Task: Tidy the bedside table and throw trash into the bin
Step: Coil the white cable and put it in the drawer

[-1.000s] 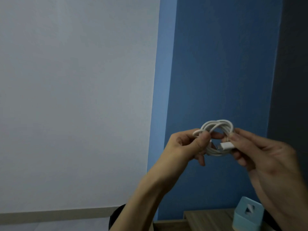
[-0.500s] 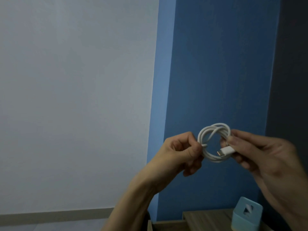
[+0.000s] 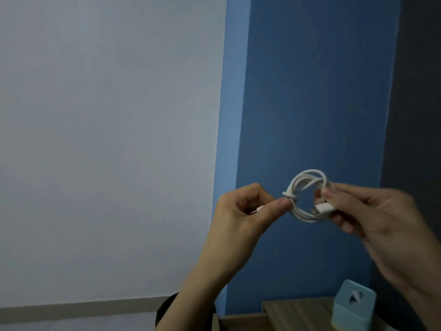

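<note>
Light, limp, springy cable: left hand pinches its wrapped knot, right hand grips the coil by the plug; hold there.

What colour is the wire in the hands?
White. The wire shows best in the head view, coiled in a loop against the blue wall.

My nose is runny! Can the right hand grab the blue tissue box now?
Probably not yet: the right hand pinches the coiled white cable with the left hand, well above the tissue box.
</note>
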Demonstrator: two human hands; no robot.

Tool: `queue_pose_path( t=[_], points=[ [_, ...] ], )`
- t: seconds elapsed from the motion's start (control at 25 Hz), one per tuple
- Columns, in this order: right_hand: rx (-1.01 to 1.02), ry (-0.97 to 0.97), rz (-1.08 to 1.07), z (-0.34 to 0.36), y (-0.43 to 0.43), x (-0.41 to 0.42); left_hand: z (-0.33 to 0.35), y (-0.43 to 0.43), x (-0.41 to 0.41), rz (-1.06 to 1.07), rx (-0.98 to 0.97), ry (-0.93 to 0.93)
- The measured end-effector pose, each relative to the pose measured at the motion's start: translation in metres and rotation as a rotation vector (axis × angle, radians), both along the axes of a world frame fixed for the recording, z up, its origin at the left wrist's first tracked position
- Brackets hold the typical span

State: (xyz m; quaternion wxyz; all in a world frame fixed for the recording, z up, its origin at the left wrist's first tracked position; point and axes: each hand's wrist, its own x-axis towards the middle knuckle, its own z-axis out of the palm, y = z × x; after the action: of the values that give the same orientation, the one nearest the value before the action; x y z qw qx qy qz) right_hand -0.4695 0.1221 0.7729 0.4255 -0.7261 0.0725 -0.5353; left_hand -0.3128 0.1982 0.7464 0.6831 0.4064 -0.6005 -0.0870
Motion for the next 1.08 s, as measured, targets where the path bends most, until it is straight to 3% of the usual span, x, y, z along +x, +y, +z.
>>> queue_pose_path(
  t=[0.32,0.6,0.92,1.08],
  points=[
    [-0.005,0.088,0.09,-0.004,0.001,0.007,-0.008,0.014,0.017,0.075,-0.017,-0.044],
    [-0.086,0.171,0.104,-0.001,-0.001,0.012,0.007,0.024,0.017,-0.196,0.241,-0.224],
    [-0.133,0.188,0.127,0.003,0.006,0.009,0.014,0.011,0.001,-0.013,0.092,-0.241],
    [-0.047,0.255,0.172,0.004,0.005,0.003,0.009,-0.001,0.004,0.161,-0.066,-0.166]
  ],
)
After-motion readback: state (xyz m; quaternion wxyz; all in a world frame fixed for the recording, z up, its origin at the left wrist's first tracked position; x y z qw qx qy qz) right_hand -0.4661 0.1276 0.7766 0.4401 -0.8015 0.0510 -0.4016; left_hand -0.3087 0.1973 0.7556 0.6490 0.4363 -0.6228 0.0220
